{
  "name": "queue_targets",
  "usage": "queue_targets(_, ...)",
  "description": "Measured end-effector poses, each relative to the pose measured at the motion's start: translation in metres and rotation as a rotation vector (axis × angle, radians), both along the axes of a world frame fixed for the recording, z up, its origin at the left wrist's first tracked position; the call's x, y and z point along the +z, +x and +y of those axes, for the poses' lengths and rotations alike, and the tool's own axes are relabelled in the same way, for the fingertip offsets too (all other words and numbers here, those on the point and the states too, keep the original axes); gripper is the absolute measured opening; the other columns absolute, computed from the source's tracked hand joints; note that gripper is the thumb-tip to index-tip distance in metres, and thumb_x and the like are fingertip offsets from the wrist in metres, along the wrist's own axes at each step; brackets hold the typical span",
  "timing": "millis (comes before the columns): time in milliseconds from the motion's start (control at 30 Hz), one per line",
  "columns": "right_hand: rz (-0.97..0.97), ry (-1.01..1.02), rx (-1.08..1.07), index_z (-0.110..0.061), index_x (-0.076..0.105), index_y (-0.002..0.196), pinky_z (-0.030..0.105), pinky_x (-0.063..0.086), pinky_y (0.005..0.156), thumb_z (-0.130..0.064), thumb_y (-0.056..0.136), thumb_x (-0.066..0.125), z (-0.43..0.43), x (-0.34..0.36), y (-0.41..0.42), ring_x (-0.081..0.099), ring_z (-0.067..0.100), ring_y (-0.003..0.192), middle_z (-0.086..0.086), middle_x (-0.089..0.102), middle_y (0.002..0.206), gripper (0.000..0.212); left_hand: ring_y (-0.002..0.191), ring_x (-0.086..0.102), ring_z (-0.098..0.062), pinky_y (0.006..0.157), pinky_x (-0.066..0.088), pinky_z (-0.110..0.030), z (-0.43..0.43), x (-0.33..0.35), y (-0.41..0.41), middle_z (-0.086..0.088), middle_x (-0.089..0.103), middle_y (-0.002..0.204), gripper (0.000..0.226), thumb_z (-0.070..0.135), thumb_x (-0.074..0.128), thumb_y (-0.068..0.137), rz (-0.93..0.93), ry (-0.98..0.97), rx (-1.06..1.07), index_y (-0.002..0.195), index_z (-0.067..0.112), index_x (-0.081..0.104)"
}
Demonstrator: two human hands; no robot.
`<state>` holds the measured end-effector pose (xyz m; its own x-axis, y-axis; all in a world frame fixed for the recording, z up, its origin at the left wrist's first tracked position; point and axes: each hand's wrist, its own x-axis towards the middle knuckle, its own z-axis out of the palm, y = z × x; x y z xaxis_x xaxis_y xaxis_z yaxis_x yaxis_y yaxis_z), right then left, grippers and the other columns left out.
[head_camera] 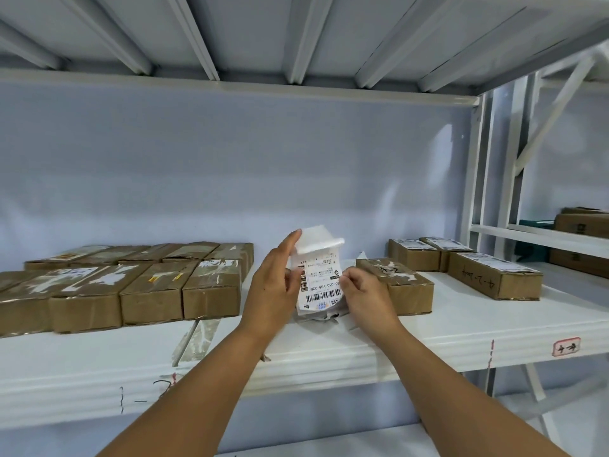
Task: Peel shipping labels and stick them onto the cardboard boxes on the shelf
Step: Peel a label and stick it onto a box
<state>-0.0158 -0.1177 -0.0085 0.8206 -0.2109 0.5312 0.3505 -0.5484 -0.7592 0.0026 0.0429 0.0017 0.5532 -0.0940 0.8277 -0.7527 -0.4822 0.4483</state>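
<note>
Both forearms [214, 390] reach up over shelf [428, 341] edge. L hand [273, 285] grips label sheet [321, 278] from its left side, index finger straight up along the edge, prob. to brace it. R hand [365, 291] pinches right edge, likely starting the peel. Sheet is upright, mid-shelf, between box groups: white, barcodes, top curled back. Right boxes [494, 275] carry labels; left boxes [148, 291] look mostly bare w/ tape scraps.

Pale bluish wall [230, 166], ribbed white upper deck [250, 31] overhead, white upright posts [477, 166] at right, soft even light.
</note>
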Motion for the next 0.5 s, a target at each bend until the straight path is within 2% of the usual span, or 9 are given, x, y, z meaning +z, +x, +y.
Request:
queue_targets(67,-0.001,-0.004,0.001,-0.016,0.059,0.079,0.016,0.037,0.055,-0.017,0.093,0.054,0.0015,0.0011,-0.0020,0.056,0.016,0.065,0.000,0.063,0.069,0.015,0.066,0.056,0.001,0.059,0.040,-0.003,0.0010,0.0021,-0.0012,0.023,0.044,0.088,0.054,0.003,0.054,0.091,0.030,-0.047,0.006,0.138,0.029,0.042)
queue_targets(100,-0.002,0.000,0.003,-0.021,0.059,0.086,0.017,0.039,0.056,-0.018,0.092,0.056,0.0023,0.0021,-0.0036,0.058,0.012,0.066,-0.001,0.064,0.071,0.008,0.066,0.056,0.003,0.057,0.041,-0.004,0.0017,0.0024,-0.0008,0.022,0.045,0.085,0.056,0.001,0.054,0.090,0.053,-0.073,-0.009,0.137,0.029,0.043)
queue_targets(133,-0.017,0.009,0.005,-0.027,0.058,0.096,0.018,0.040,0.058,-0.018,0.090,0.058,0.0029,0.0028,-0.0048,0.058,0.008,0.068,-0.001,0.064,0.073,0.011,0.067,0.056,0.006,0.057,0.042,-0.005,0.0020,0.0025,-0.0004,0.020,0.047,0.083,0.058,-0.001,0.055,0.089,0.085,-0.098,-0.034,0.136,0.031,0.044)
queue_targets(200,-0.065,0.032,0.028,-0.036,0.049,0.118,0.019,0.044,0.065,-0.015,0.088,0.062,0.0034,0.0020,-0.0063,0.059,0.005,0.075,-0.003,0.064,0.082,0.039,0.068,0.058,0.005,0.058,0.046,-0.008,0.0027,0.0027,-0.0002,0.017,0.052,0.084,0.061,0.002,0.056,0.089,0.164,-0.142,-0.083,0.136,0.037,0.041)
queue_targets(267,-0.097,0.018,0.045,-0.041,0.037,0.130,0.021,0.049,0.073,-0.012,0.086,0.062,0.0039,0.0014,-0.0079,0.060,0.007,0.082,-0.006,0.059,0.096,0.059,0.074,0.063,-0.003,0.065,0.053,-0.020,0.0039,0.0018,0.0033,0.009,0.060,0.084,0.063,0.008,0.060,0.089,0.247,-0.190,-0.157,0.136,0.043,0.035)
queue_targets(333,-0.154,-0.068,0.040,-0.042,0.034,0.134,0.024,0.049,0.081,-0.009,0.085,0.061,0.0046,-0.0003,-0.0078,0.057,0.009,0.091,-0.007,0.054,0.107,0.065,0.079,0.066,-0.013,0.071,0.054,-0.027,0.0048,0.0005,0.0054,0.000,0.064,0.085,0.068,0.011,0.063,0.088,0.330,-0.204,-0.233,0.131,0.051,0.031)
queue_targets(400,-0.234,-0.164,0.019,-0.035,0.044,0.132,0.026,0.045,0.089,-0.006,0.083,0.060,0.0051,-0.0028,-0.0056,0.052,0.012,0.102,-0.005,0.053,0.113,0.059,0.076,0.066,-0.014,0.068,0.052,-0.022,0.0048,-0.0006,0.0041,-0.001,0.064,0.086,0.064,0.010,0.063,0.088,0.368,-0.163,-0.287,0.117,0.057,0.032)
queue_targets(500,-0.316,-0.208,-0.050,-0.023,0.057,0.120,0.020,0.040,0.084,-0.003,0.083,0.059,0.0045,-0.0056,-0.0019,0.053,0.016,0.099,-0.002,0.060,0.108,0.042,0.063,0.062,-0.006,0.054,0.045,-0.016,0.0027,0.0001,-0.0005,0.000,0.060,0.092,0.047,0.005,0.058,0.090,0.383,-0.111,-0.378,0.103,0.046,0.039)
